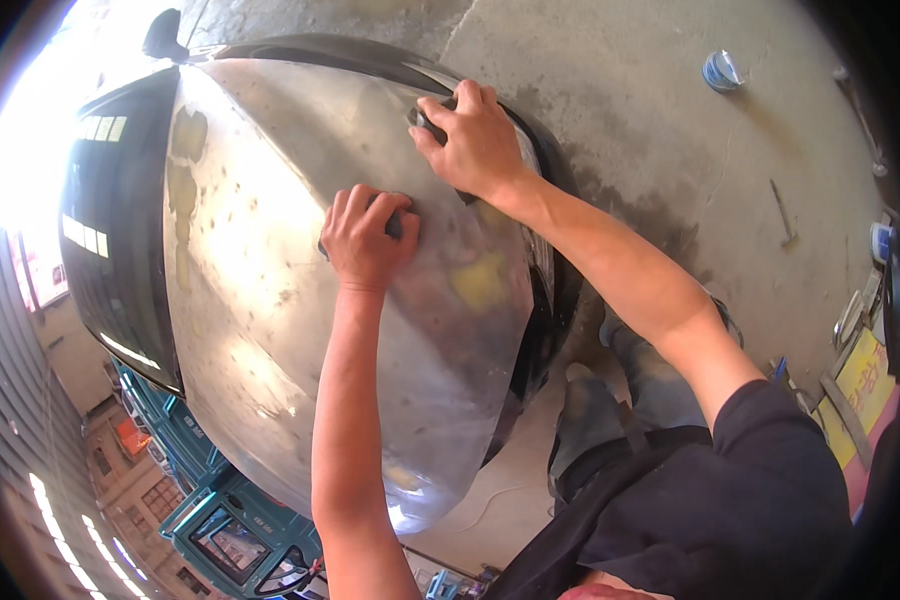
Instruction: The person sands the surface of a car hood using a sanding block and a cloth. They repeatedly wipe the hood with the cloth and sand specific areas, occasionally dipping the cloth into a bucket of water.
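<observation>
Both my hands rest on a car's hood (270,170), which is dull grey with dark specks and yellowish patches. My left hand (368,235) is on the middle of the hood, its fingers bent over a dark block (400,222) pressed flat on the surface. Farther off, close to the hood's front edge, my right hand (475,145) grips a small dark pad (434,128) between thumb and fingers. My palms and fingers cover most of both pieces, so their exact kind is hidden. A yellow patch (480,282) lies on the hood nearer to me than my right hand.
The dark windshield (115,220) and a side mirror (163,38) are at the left. On the concrete floor are a blue-and-white round container (722,72) and a hammer-like tool (782,213). A teal vehicle (235,540) stands at lower left; a yellow board (860,390) is at right.
</observation>
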{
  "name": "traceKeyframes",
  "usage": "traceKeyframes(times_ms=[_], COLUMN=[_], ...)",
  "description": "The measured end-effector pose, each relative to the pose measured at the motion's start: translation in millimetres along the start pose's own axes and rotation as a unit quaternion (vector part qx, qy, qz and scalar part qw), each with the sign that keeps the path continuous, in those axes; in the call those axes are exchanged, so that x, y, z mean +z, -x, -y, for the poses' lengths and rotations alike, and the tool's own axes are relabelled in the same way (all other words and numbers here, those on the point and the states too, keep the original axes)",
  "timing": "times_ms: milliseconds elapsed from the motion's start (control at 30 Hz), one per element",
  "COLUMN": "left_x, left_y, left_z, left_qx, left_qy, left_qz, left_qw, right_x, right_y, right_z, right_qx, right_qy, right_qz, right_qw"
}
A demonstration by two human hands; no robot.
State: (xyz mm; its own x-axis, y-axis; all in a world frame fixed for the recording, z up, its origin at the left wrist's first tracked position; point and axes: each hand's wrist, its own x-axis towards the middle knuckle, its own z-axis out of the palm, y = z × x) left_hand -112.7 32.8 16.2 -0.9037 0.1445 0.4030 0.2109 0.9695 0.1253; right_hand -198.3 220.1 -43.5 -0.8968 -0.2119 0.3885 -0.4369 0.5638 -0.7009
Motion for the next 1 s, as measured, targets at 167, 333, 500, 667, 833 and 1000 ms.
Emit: traceKeyframes(times_ms=[167, 333, 500, 667, 833, 1000], left_x=[-12.7, -6.4, -11.5, -7.1, -10.0, -7.8], left_y=[6.3, -0.7, 10.8, 1.9, 10.1, -1.6], left_z=[-0.1, -2.3, 3.2, -3.7, 4.4, -4.4], left_qx=[-0.009, -0.002, -0.010, 0.004, -0.005, 0.005], left_qy=[0.003, -0.006, -0.007, -0.004, -0.005, 0.002], left_qz=[0.013, 0.009, 0.014, 0.011, 0.012, 0.005], left_qw=[1.000, 1.000, 1.000, 1.000, 1.000, 1.000], right_x=[-31.6, 5.6, -20.4, 9.0, 6.5, -0.6], right_y=[84.7, -7.5, 81.1, -19.1, 22.5, 2.0], right_z=[21.8, -0.2, 17.3, -6.6, 1.9, -3.0], right_qx=[-0.058, -0.037, -0.073, -0.042, -0.066, -0.064], right_qy=[0.003, -0.020, -0.016, -0.037, -0.030, -0.042], right_qz=[0.021, -0.004, 0.031, -0.007, 0.001, 0.031], right_qw=[0.998, 0.999, 0.997, 0.998, 0.997, 0.997])
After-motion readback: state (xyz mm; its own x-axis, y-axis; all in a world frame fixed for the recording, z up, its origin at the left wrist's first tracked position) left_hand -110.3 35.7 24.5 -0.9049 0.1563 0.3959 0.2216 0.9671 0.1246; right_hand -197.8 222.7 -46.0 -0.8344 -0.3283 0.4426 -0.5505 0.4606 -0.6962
